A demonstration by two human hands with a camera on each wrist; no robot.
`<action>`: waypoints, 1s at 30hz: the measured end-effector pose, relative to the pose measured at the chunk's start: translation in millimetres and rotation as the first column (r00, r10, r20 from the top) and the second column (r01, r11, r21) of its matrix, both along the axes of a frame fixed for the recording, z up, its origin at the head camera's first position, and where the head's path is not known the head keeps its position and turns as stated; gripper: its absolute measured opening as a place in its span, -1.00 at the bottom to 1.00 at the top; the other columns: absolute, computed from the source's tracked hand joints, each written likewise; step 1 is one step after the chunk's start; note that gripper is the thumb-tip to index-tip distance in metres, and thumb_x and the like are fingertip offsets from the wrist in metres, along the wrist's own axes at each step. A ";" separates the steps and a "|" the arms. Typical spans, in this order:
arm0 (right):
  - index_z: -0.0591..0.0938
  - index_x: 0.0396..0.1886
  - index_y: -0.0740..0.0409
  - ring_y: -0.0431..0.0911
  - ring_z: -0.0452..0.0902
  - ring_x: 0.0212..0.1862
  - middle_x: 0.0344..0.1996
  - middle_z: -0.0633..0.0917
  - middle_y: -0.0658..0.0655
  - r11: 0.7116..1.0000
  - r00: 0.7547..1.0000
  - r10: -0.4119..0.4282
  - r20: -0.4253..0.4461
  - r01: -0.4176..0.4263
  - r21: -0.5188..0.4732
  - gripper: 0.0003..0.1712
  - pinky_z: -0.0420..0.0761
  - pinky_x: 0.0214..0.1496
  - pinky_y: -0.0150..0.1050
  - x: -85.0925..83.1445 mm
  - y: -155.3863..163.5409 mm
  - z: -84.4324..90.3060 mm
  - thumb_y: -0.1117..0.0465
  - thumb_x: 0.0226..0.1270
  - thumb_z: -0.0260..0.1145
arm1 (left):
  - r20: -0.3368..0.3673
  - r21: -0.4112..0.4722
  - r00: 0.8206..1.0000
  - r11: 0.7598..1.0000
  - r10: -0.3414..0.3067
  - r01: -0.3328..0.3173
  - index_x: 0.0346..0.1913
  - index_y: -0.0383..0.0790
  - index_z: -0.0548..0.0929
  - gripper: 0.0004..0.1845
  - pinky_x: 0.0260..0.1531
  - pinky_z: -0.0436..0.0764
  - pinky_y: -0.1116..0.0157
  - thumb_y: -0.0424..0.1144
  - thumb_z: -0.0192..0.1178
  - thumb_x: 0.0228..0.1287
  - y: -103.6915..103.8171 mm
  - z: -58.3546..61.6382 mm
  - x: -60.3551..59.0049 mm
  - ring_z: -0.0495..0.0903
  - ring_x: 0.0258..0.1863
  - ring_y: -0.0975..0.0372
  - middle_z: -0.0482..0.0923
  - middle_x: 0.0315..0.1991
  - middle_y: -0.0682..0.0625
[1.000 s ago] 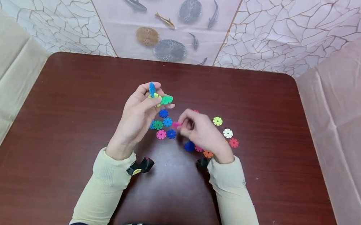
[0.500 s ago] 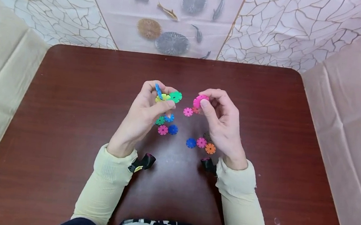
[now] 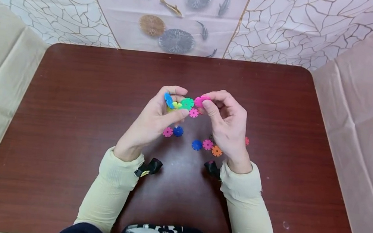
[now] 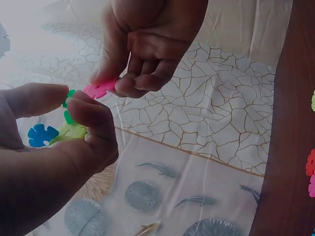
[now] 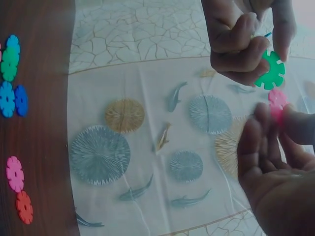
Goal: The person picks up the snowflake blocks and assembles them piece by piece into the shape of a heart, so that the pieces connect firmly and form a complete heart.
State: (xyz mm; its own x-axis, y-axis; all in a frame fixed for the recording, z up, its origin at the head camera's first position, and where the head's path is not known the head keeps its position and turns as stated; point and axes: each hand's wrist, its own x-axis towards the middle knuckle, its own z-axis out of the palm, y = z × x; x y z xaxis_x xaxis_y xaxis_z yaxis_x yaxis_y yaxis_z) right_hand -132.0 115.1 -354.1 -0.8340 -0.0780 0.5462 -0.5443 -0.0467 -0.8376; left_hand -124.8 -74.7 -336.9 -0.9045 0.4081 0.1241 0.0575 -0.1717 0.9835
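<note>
1. My left hand point(image 3: 154, 119) pinches a joined cluster of blue, yellow and green plastic snowflake discs point(image 3: 177, 103).
2. My right hand point(image 3: 227, 126) pinches a pink plastic snowflake disc point(image 3: 200, 100) at the cluster's 3 o'clock, not yet slotted.
3. Loose coloured discs point(image 3: 207, 145) remain on the dark red table point(image 3: 71, 120).

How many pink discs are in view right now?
4: one pink disc pinched by the right hand, one on the table at, another at, another at. Hands may hide more.
</note>
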 end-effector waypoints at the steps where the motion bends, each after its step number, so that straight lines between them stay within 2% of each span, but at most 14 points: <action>1: 0.61 -0.16 0.43 0.08 0.62 -0.36 -0.33 0.69 0.24 1.000 1.000 -0.001 0.001 0.001 0.012 -0.81 0.67 -0.20 -0.18 0.6 -0.1 1.8 0.60 0.24 0.23 | 0.001 -0.007 1.000 1.000 -0.006 0.006 0.23 -0.33 0.29 -0.54 -0.52 0.49 0.37 -0.49 0.12 0.31 -0.3 0.0 -0.1 0.45 -0.47 0.17 0.44 -0.26 -0.15; 4: 0.59 -0.16 0.46 0.08 0.59 -0.37 -0.37 0.68 0.27 0.999 1.000 -0.007 -0.005 0.008 0.051 -0.80 0.66 -0.23 -0.22 4.5 -1.4 9.7 0.63 0.23 0.21 | 0.021 -0.032 1.000 0.999 -0.021 0.022 0.23 -0.34 0.36 -0.55 -0.50 0.51 0.36 -0.45 0.17 0.31 -0.9 0.4 -0.6 0.45 -0.47 0.15 0.48 -0.29 -0.17; 9: 0.59 -0.14 0.54 -0.03 0.59 -0.36 -0.40 0.63 0.35 0.997 1.000 -0.005 -0.015 0.006 0.079 -0.78 0.65 -0.26 -0.29 11.9 -5.7 21.4 0.65 0.19 0.22 | 0.042 -0.063 0.999 0.997 -0.032 0.034 0.18 -0.28 0.43 -0.56 -0.42 0.55 0.35 -0.40 0.26 0.26 0.8 -0.7 -1.6 0.55 -0.29 0.06 0.61 -0.12 -0.15; 11: 0.61 -0.14 0.53 -0.07 0.57 -0.36 -0.39 0.62 0.34 0.996 1.000 -0.005 -0.019 0.007 0.092 -0.77 0.62 -0.29 -0.31 13.3 -6.3 22.4 0.64 0.19 0.24 | 0.035 -0.084 0.999 0.996 -0.026 0.029 0.16 -0.27 0.45 -0.57 -0.44 0.53 0.35 -0.41 0.28 0.25 1.4 -1.4 -1.6 0.54 -0.31 0.05 0.61 -0.09 -0.15; 16: 0.69 -0.15 0.35 -0.04 0.53 -0.41 -0.41 0.63 0.20 0.996 0.999 -0.020 -0.044 0.024 0.088 -0.75 0.59 -0.40 -0.30 8.3 -2.7 8.6 0.56 0.16 0.32 | 0.006 -0.128 1.000 0.991 -0.027 0.028 0.15 -0.31 0.44 -0.59 -0.56 0.42 0.36 -0.45 0.25 0.27 2.1 -1.4 -1.0 0.44 -0.48 0.13 0.61 -0.13 -0.15; 19: 0.74 -0.20 0.24 -0.04 0.50 -0.47 -0.46 0.62 0.10 0.994 0.997 -0.053 -0.056 0.058 0.087 -0.75 0.54 -0.47 -0.33 5.5 -2.1 -0.3 0.53 0.12 0.37 | -0.024 -0.143 1.000 0.990 -0.011 0.007 0.14 -0.34 0.43 -0.59 -0.54 0.43 0.37 -0.48 0.24 0.26 5.3 -2.9 -1.1 0.48 -0.44 0.13 0.62 -0.14 -0.16; 23: 0.76 -0.26 0.21 -0.06 0.43 -0.52 -0.51 0.59 0.06 0.992 0.995 -0.090 -0.053 0.094 0.085 -0.81 0.44 -0.57 -0.34 7.4 -5.4 0.9 0.47 0.12 0.41 | -0.050 -0.159 0.999 0.987 0.018 -0.025 0.12 -0.36 0.43 -0.60 -0.50 0.45 0.38 -0.50 0.24 0.24 8.7 -5.5 -1.8 0.53 -0.36 0.15 0.64 -0.14 -0.18; 27: 0.76 -0.21 0.25 -0.07 0.49 -0.53 -0.52 0.59 0.10 0.996 0.997 -0.070 -0.011 0.071 0.060 -0.77 0.53 -0.54 -0.33 7.3 -5.7 0.9 0.49 0.12 0.40 | -0.041 -0.139 0.999 0.990 0.006 -0.012 0.13 -0.35 0.42 -0.61 -0.66 0.37 0.39 -0.49 0.22 0.27 6.2 -6.3 -2.9 0.45 -0.58 0.19 0.65 -0.10 -0.21; 30: 0.72 -0.04 0.26 -0.05 0.58 -0.49 -0.47 0.64 0.18 0.998 1.000 -0.024 0.018 0.023 0.064 -0.65 0.64 -0.42 -0.26 6.1 -2.3 0.2 0.52 0.16 0.35 | -0.029 -0.096 1.000 0.995 -0.005 0.002 0.13 -0.35 0.44 -0.62 -0.71 0.36 0.36 -0.48 0.22 0.27 4.0 -6.9 -4.5 0.41 -0.65 0.17 0.66 -0.12 -0.19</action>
